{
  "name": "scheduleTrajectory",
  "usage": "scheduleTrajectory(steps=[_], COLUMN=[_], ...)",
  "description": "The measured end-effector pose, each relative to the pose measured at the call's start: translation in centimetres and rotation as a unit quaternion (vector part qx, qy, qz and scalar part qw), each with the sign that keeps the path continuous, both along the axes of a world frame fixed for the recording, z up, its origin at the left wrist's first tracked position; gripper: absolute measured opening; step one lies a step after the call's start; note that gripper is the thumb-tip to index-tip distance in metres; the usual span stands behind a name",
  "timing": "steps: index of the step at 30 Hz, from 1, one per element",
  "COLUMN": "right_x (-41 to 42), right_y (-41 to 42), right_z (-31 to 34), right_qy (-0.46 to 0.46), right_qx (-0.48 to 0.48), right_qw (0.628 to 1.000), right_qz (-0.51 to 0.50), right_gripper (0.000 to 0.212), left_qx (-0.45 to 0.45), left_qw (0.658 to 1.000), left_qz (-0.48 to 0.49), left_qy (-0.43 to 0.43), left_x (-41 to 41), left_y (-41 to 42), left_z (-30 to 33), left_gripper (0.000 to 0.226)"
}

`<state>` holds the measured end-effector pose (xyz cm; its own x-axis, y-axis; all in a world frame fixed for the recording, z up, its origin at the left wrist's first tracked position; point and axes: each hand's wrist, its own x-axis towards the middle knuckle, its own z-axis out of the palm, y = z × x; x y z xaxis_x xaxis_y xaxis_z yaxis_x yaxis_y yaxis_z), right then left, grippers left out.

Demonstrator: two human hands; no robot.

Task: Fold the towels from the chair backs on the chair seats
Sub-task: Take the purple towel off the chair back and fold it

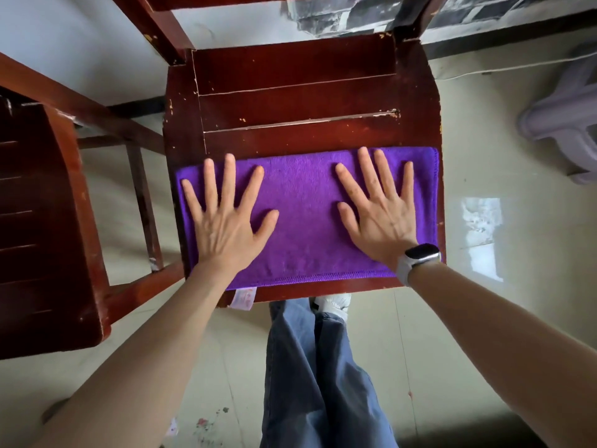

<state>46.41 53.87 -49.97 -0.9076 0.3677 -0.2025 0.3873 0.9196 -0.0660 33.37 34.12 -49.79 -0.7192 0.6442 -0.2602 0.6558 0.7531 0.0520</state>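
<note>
Scuffed slatted wooden chair seat (290,92), fuzzy purple towel (303,221) rectangle, hands (226,218) (381,211) flat, fingers splayed

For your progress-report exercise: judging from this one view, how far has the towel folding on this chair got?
Done: the purple towel lies folded in a rectangle on the chair seat. In hand: the left hand and right hand press it flat, fingers spread. Left: probably another fold; its label overhangs the front edge. No other towel is in view.

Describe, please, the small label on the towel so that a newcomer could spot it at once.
Start at the red-brown wooden chair seat in the middle. A purple towel covers its near half. At the towel's near left corner, a pale care tag hangs over the seat's front edge, the only pale patch against the wood.
</note>
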Motion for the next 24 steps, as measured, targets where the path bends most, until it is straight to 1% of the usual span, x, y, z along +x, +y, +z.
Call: scheduleTrajectory(steps=[4,7,9,11,14,16,17,18,20,22,23,24], right_x=[1.8,2.5,2.9,3.4,4.2,4.3,4.2,4.0,3.4,2.7,2.5,2.3], right_y=[2.6,4.0,4.5,4.7,4.1,3.5,3.3,3.3,3.5,3.9,4.1,4.3], right_z=[0.1,0.9,1.5,2.5,3.9,4.6,4.8,4.7,4.4,4.3,4.4,4.5], right_qy=[-0.016,-0.033,-0.014,0.032,0.080,0.058,0.043,0.035,0.017,-0.014,-0.033,-0.050], right_qx=[-0.017,-0.055,-0.105,-0.142,-0.114,-0.153,-0.185,-0.208,-0.222,-0.225,-0.231,-0.237], right_qw=[0.996,0.989,0.981,0.964,0.945,0.920,0.900,0.881,0.851,0.834,0.829,0.828], right_qz=[-0.083,-0.134,-0.162,-0.222,-0.296,-0.356,-0.392,-0.424,-0.475,-0.504,-0.508,-0.505], right_gripper=[0.055,0.059,0.061,0.060,0.049,0.035,0.031,0.029,0.029,0.024,0.015,0.015], left_qx=[0.005,0.004,-0.002,0.004,0.018,0.020,0.019,0.014,-0.005,-0.019,-0.023,-0.026], left_qw=[0.998,0.998,0.997,0.996,0.997,0.998,0.998,0.997,0.997,0.996,0.996,0.996], left_qz=[0.060,0.064,0.066,0.075,0.065,0.033,0.019,0.012,0.007,0.008,0.007,0.006], left_qy=[-0.006,-0.021,-0.034,-0.038,-0.037,-0.051,-0.060,-0.070,-0.082,-0.083,-0.082,-0.082], left_x=[-0.7,-1.0,-1.0,-0.6,0.9,2.5,3.2,3.9,4.6,4.6,4.6,4.5], left_y=[-1.7,-2.0,-1.8,-1.7,-1.8,-2.2,-2.5,-2.9,-3.8,-4.3,-4.3,-4.3], left_z=[0.1,0.3,0.7,1.3,2.3,2.5,2.5,2.3,2.0,1.8,1.7,1.7], left_gripper=[0.071,0.072,0.074,0.074,0.071,0.069,0.068,0.067,0.067,0.067,0.067,0.068])
